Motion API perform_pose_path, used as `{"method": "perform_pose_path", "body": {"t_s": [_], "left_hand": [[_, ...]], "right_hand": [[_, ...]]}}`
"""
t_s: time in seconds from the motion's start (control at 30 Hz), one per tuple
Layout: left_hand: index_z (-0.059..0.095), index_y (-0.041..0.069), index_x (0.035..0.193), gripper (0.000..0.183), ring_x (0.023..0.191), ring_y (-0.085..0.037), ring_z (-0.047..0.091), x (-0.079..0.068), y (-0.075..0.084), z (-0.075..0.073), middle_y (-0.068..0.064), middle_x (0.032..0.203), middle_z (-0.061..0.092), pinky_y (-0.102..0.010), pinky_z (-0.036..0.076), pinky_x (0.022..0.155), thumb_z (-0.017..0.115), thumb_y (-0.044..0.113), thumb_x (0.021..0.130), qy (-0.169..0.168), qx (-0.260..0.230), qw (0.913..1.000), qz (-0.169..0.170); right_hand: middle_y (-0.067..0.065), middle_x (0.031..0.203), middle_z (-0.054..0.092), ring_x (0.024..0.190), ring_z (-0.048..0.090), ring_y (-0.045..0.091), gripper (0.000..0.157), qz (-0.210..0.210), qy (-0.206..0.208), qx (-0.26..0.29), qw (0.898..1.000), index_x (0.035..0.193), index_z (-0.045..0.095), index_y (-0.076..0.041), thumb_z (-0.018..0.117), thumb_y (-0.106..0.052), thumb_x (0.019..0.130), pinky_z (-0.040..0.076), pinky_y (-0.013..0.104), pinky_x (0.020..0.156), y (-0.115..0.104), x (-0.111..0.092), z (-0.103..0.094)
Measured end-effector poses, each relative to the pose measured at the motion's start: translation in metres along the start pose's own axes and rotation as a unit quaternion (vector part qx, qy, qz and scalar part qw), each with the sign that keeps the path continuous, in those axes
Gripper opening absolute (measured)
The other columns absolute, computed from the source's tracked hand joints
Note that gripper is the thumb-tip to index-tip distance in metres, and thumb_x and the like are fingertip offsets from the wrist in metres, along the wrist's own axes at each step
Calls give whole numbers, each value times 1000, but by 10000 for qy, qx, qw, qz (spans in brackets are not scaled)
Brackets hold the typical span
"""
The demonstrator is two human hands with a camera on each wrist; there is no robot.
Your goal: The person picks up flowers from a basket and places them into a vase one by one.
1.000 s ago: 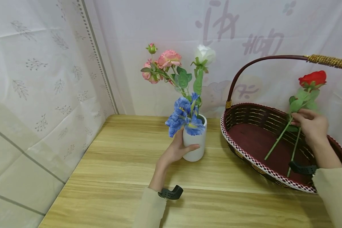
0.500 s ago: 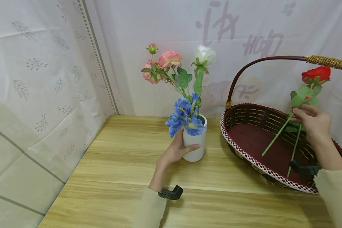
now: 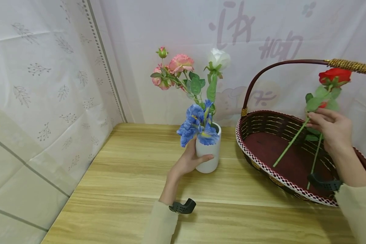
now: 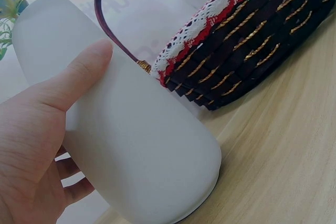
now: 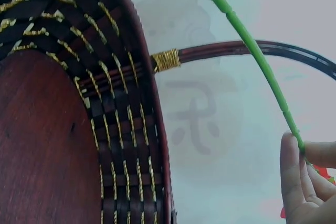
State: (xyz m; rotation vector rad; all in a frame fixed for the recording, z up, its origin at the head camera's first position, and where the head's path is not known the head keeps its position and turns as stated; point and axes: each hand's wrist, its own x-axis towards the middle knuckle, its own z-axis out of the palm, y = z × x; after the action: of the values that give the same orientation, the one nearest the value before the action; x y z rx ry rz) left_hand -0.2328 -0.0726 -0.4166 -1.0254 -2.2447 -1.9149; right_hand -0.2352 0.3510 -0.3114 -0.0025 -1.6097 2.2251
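My left hand (image 3: 187,162) grips the white vase (image 3: 209,157), its thumb across the front in the left wrist view. In the vase stand a blue iris (image 3: 196,122), a white rose (image 3: 219,59) and a stem of pink flowers (image 3: 181,63). Over the basket (image 3: 263,166), my right hand (image 3: 335,132) pinches the green stem of a red rose (image 3: 335,76) between thumb and fingers. The stem's lower end slants down to the left above the basket floor. A second green stem (image 3: 315,161) leans inside the basket, its top partly hidden behind the right hand.
The basket's tall handle (image 3: 288,62), wrapped with gold cord, arches over it, near the rose head. Wooden table (image 3: 134,179) lies in front and left. A printed white curtain (image 3: 134,40) hangs close behind, another (image 3: 48,84) at the left.
The red rose has risen; its stem end has shifted left and slightly up with the right hand. A bit of red now shows beside the fingers. The left hand and vase have stayed still.
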Motion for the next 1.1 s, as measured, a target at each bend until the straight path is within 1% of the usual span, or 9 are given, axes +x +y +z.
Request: {"method": "perform_pose_path", "body": {"t_s": [0.13,0.3,0.47,0.7,0.8,0.93,1.1], "left_hand": [[37,19,151,73,124,-18,55,0,-1,0,-2,138,56,-46,44,105,77,8,91,-8,-25,10000,-22],[38,17,151,73,124,-17,55,1,0,-1,-1,138,56,-46,44,105,77,6,90,-25,-32,9999,-117],[37,17,152,75,126,-17,54,1,1,-1,0,139,55,-45,43,106,77,5,90,-40,11,9999,-143],[35,18,153,77,126,-17,54,0,2,-1,0,140,55,-45,42,106,77,4,90,-22,-22,9999,-130],[36,18,153,77,126,-17,54,0,2,-1,0,139,55,-45,43,106,77,5,90,-14,-24,9999,-143],[35,18,153,76,127,-19,54,0,1,-2,-2,140,54,-45,43,106,76,5,90,-41,2,10000,-82],[36,20,153,76,126,-17,54,0,1,-2,1,140,54,-44,43,106,76,5,90,-58,-53,9999,-105]], "right_hand": [[8,81,75,64,72,17,16,-71,-110,103,9999,98,73,0,72,11,87,58,27,58,-1,-4,6],[7,82,75,65,72,16,15,-115,-209,12,9997,99,73,0,72,10,87,58,26,59,0,-10,11],[9,82,75,65,72,17,16,-201,-343,27,9992,99,73,1,70,12,88,59,26,59,2,-16,17],[9,82,75,66,72,17,16,-383,-551,67,9977,100,71,3,69,14,88,59,27,59,3,-26,32],[9,82,74,67,72,17,16,-447,-649,3,9969,101,71,3,68,14,88,59,27,60,4,-31,37],[7,84,74,67,71,16,17,-403,-765,-121,9962,103,70,1,69,12,89,59,26,60,7,-37,43],[8,85,74,68,72,16,20,-353,-949,-54,9948,105,69,1,67,13,89,59,26,61,14,-43,48]]}}
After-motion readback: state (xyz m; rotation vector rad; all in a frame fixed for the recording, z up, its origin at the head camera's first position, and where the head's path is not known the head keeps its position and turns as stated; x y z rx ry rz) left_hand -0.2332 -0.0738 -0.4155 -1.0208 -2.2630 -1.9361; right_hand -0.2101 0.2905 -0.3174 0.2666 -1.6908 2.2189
